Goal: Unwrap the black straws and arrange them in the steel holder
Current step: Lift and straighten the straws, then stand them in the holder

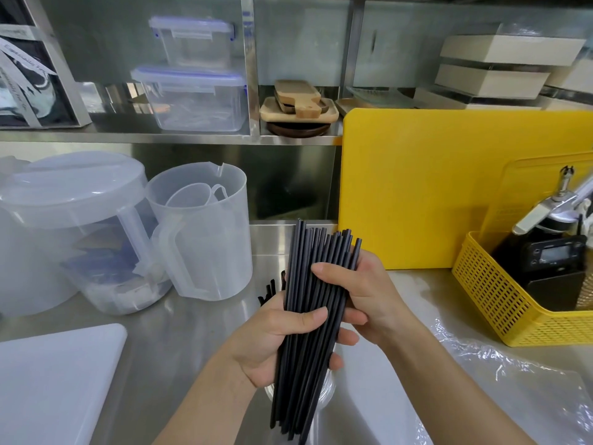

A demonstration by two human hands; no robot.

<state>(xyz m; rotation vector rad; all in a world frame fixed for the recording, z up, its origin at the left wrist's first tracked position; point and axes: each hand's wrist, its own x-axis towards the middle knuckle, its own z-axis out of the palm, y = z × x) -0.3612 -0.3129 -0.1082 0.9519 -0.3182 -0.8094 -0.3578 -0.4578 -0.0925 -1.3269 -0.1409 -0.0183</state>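
Centrally, a thick bundle of black straws (316, 316) is held upright over the steel counter (179, 319), tilted slightly right and fanned at its upper ends. The left hand (272, 345) grips the lower half, thumb laid across the front and fingers curled round behind, their tips showing on the right side. The right hand (369, 297) grips higher up, thumb pressed on the front and fingers wrapped behind. The bundle carries no wrapping. Its lower ends pass in front of the steel holder (326, 391), of which only slivers of rim show under the left hand; whether the straws sit inside it cannot be told. A few more straw tips (269, 292) poke up behind the left hand. Clear plastic wrap (513, 364) lies crumpled on the counter to the right, near a yellow basket (500, 303). A yellow cutting board (417, 187) stands behind, and clear jugs (205, 232) stand to the left.
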